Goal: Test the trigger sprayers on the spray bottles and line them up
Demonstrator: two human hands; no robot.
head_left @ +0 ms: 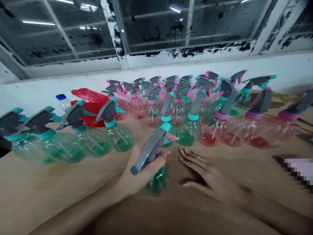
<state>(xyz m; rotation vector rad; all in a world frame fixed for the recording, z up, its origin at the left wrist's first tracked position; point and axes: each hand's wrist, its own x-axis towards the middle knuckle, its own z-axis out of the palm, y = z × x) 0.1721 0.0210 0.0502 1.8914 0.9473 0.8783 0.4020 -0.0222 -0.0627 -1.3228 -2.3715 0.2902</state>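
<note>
A left hand [148, 172] curls round the neck of a rounded, green-tinted plastic spray bottle [159, 182] at the brown bench's [44, 192] near centre, the right hand [212, 178] open and empty, where a careless forward push could topple the clear green and pink plastic bottles [188, 133] beyond.

Held bottle [158, 182] green; sprayer [149, 151] grey, nozzle [166, 127] turquoise; bag [90, 96] red.
</note>
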